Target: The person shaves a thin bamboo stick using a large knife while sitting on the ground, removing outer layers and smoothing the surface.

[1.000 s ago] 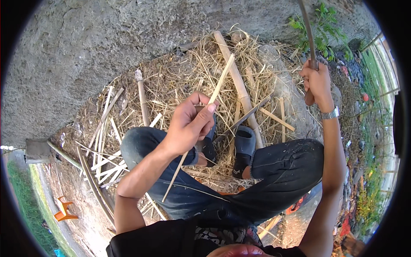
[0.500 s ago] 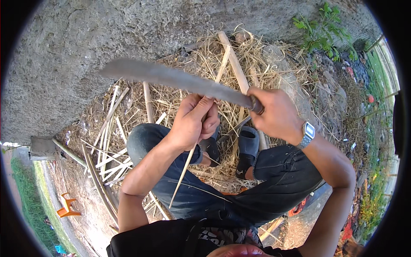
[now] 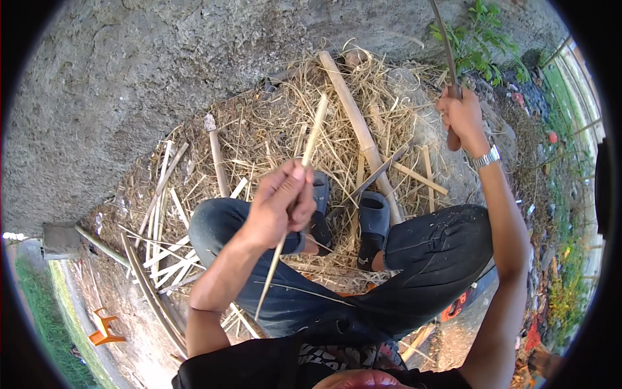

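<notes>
Fingers closed, my left hand (image 3: 280,202) grips a thin, pale bamboo strip (image 3: 315,129) near its middle. The strip's upper end rises above the fist, and its narrow lower end hangs over my left thigh. Far out to the right, my right hand (image 3: 465,118) is wrapped around the brown handle of a machete (image 3: 444,39). The dark blade points up and away, seen almost edge-on, with its tip cut off by the top of the picture. The blade is well apart from the strip.
A thick bamboo pole (image 3: 353,107) lies on shavings beyond my feet. Several split strips (image 3: 172,259) are heaped left of my left knee. A rough grey wall (image 3: 142,84) rises ahead, a green plant (image 3: 486,45) at its right. An orange chair (image 3: 103,329) stands far left.
My right hand has swung the machete off the bamboo strip, up and to the right, turning the blade upward. My left hand has dropped slightly left and still grips the strip.
</notes>
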The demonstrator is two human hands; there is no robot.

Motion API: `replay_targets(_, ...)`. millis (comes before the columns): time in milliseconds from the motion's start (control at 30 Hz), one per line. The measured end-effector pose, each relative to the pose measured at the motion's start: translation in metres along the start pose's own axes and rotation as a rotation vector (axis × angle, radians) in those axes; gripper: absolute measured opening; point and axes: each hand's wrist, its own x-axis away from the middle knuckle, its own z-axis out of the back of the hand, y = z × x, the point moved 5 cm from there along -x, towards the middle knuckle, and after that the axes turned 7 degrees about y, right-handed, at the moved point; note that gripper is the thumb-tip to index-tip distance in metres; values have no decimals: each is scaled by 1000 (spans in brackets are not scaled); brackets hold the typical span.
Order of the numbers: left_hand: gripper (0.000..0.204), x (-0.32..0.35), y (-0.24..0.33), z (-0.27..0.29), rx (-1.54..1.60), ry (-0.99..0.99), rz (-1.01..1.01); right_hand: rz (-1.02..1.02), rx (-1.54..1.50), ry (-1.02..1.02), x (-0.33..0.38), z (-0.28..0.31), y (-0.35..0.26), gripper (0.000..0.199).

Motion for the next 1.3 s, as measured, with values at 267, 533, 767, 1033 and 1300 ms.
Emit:
replay_targets(267,20,82,248,11,-8,675,-1449,-12,-569,-471,68,-11,-67,11)
replay_targets(533,18,14,163,-7,-91,439,-1369,64,-826,-770,130,-17,-127,26)
replay_targets(767,22,10,51,-35,56,262,-1143,-25,-1067,-819,158,-45,-166,29)
replay_targets(1033,56,46,50,-1,94,-151,-649,-27,-1188,-513,116,-40,-153,14)
replay_targets(1300,70,64,33,-9,66,-201,-6,310,-881,-487,104,-26,-146,12)
